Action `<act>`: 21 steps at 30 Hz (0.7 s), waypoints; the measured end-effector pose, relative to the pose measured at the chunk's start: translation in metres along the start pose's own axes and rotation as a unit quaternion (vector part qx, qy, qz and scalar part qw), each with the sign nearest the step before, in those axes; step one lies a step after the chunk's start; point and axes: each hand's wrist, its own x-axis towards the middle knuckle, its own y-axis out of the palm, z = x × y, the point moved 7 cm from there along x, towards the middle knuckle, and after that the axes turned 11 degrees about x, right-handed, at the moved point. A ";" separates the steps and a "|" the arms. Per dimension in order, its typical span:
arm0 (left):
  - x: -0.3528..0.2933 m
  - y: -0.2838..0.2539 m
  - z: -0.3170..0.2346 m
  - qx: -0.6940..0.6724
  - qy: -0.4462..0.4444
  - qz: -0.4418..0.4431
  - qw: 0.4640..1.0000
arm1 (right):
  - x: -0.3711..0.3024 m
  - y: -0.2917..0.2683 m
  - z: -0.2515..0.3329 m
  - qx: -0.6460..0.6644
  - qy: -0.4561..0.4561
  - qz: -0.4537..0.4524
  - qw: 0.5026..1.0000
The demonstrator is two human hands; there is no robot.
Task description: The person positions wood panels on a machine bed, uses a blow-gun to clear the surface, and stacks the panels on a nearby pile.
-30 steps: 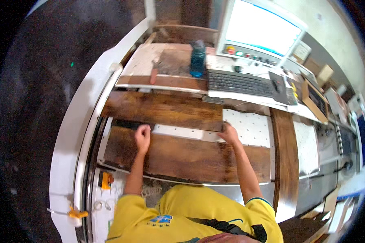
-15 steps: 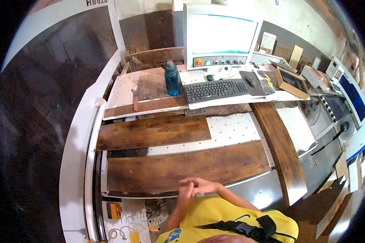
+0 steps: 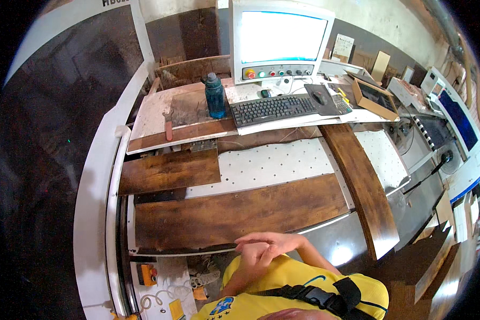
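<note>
Left hand: the person's left hand (image 3: 255, 258) is folded against the other in front of the belly; I can't make out how tight its grip is.
Right hand: the right hand (image 3: 276, 241) lies over the left one, fingers reaching across it; whether anything sits between the palms, I can't tell from here.
Front plank: the long brown plank (image 3: 240, 210) lies flat along the front edge of the perforated white bed (image 3: 272, 165), just beyond the hands.
Back plank: a shorter brown plank (image 3: 169, 172) rests by the bed's back left corner, its left end reaching the white rail (image 3: 112, 213).
Cross plank: a third brown board (image 3: 360, 186) runs crosswise near the bed's right side, its near end jutting past the front edge.
Desk, left part: on the desk (image 3: 148, 118), a red-handled wrench (image 3: 169, 129) lies near the front left corner, a blue bottle (image 3: 215, 98) standing to its right.
Desk, right part: a black keyboard (image 3: 272, 110) sits along the front edge below a lit monitor (image 3: 282, 37); a mouse (image 3: 321, 97) is just beside it.
</note>
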 end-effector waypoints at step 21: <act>-0.019 0.024 -0.010 0.105 0.161 -0.143 0.971 | -0.014 0.008 0.003 -0.075 -0.302 -0.447 0.839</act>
